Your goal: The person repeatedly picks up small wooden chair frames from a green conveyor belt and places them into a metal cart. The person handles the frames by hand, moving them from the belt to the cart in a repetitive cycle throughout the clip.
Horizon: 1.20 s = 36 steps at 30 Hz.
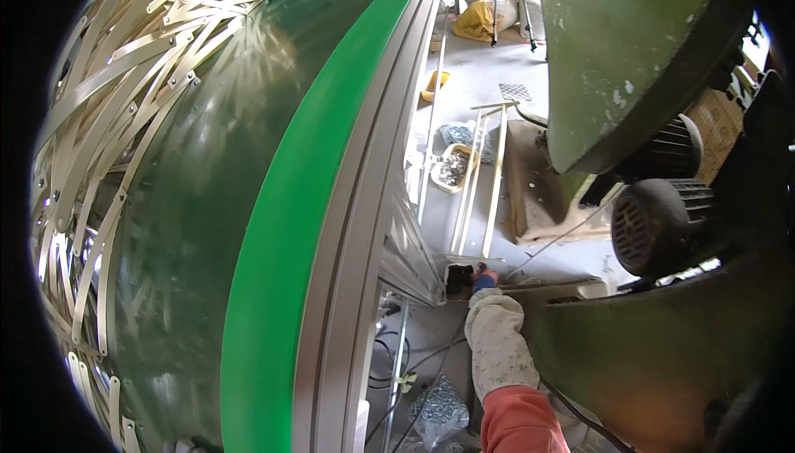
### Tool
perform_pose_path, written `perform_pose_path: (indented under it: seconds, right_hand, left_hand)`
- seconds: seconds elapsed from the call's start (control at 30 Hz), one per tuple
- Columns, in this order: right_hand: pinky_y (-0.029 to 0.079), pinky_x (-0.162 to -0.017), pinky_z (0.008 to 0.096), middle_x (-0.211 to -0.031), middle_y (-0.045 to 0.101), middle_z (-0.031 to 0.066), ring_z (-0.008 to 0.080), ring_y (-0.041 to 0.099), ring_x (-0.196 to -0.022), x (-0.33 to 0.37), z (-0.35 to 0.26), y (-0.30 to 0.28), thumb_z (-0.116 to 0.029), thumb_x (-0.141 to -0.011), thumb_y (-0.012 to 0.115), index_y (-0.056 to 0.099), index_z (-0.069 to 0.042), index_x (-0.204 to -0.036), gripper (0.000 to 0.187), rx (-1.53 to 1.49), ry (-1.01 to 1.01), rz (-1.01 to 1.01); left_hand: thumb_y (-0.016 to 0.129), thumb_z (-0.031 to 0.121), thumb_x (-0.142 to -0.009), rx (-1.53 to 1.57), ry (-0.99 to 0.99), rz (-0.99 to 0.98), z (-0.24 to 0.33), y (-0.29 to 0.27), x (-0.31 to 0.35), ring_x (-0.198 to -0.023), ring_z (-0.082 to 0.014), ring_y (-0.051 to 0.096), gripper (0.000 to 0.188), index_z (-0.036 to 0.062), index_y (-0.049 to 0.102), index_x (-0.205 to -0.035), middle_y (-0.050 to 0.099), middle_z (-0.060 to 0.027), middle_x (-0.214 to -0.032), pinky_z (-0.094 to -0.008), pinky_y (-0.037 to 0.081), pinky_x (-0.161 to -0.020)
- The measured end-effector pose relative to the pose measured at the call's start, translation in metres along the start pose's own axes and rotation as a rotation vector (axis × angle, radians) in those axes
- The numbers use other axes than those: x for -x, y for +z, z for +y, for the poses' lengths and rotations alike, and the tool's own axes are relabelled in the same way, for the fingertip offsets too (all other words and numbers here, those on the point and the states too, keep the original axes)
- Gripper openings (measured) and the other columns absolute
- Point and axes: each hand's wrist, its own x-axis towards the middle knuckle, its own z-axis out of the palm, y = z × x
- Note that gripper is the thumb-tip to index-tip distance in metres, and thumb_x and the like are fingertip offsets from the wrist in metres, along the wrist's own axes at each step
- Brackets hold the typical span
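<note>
Dark, square-mouthed box with a pale rim (458, 282) sits low between the grey ribbed metal rail (331, 304) and the curved green metal machine (654, 345). At its right side is the right hand (485, 279), small in view and partly blue; whether its fingers are clamped on the box or only beside it, I cannot tell. Behind that hand come an off-white, speckled sleeve cover (501, 345) and a coral-red sleeve (523, 420). Pale rounded shapes (185, 446) at the lower edge may be the left hand's fingertips; too little shows to tell its state.

Left of the rail runs a bright green strip (277, 238), bordering a dark green, shiny surface (182, 287) heaped along its far left with pale, flat metal strips (87, 122). On the grey floor (530, 64) beyond the box lie a slender pale-barred frame (494, 180) and a pale yellow tray of small pieces (453, 168). Nearer, a clear bag of small bluish pieces (439, 412) lies left of the sleeve.
</note>
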Motion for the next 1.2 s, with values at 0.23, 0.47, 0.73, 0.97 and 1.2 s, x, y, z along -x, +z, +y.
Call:
perform_pose_path:
  seconds: [0.23,0.47,0.73,0.97,1.2]
  right_hand:
    - [0.043,-0.047,0.0316,-0.079,0.056,0.0042,0.0155,0.050,-0.060,-0.020,-0.062,0.008,-0.014,-0.078,0.063,0.050,-0.013,-0.097,0.023,-0.714,0.739,0.185]
    - [0.044,-0.063,0.0260,-0.074,0.054,0.0026,0.0126,0.050,-0.066,-0.030,-0.119,0.035,-0.007,-0.077,0.064,0.049,-0.006,-0.084,0.017,-0.359,0.150,0.297]
    - [0.048,-0.064,0.0324,-0.073,0.062,0.0052,0.0169,0.056,-0.064,-0.093,-0.273,-0.031,-0.001,-0.059,0.059,0.060,-0.005,-0.084,0.025,0.166,0.069,0.318]
    - [0.046,-0.065,0.0323,-0.079,0.060,0.0078,0.0198,0.058,-0.071,-0.092,-0.377,-0.089,-0.012,-0.062,0.063,0.059,-0.005,-0.091,0.030,0.138,0.137,0.219]
    - [0.043,-0.084,0.0372,-0.106,0.057,0.0188,0.0315,0.054,-0.099,-0.085,-0.412,-0.082,-0.037,-0.059,0.070,0.056,-0.002,-0.101,0.056,0.693,0.096,0.105]
  left_hand:
    - [0.050,0.025,-0.073,-0.023,-0.028,-0.027,-0.002,0.011,-0.006,-0.114,-0.0443,0.037,0.060,-0.0018,0.032,-0.123,0.035,-0.0292,-0.125,-0.0586,0.023,-0.095]
    - [0.043,0.022,-0.079,-0.001,-0.031,-0.033,-0.009,0.006,-0.009,-0.116,-0.0424,0.037,0.051,0.0014,0.032,-0.125,0.035,-0.0266,-0.128,-0.0584,0.023,-0.096]
    - [0.034,0.018,-0.085,0.019,-0.022,-0.029,-0.009,-0.004,-0.001,-0.119,-0.0403,0.037,0.043,0.0050,0.032,-0.127,0.034,-0.0236,-0.131,-0.0582,0.023,-0.097]
    - [0.037,0.015,-0.086,0.083,-0.007,-0.001,-0.009,-0.022,0.014,-0.118,-0.0384,0.040,0.039,0.0027,0.035,-0.123,0.039,-0.0227,-0.128,-0.0580,0.024,-0.097]
    - [0.058,0.030,-0.073,0.232,0.105,0.093,-0.007,-0.027,0.013,-0.108,-0.0418,0.046,0.049,-0.0031,0.047,-0.107,0.047,-0.0253,-0.116,-0.0557,0.031,-0.091]
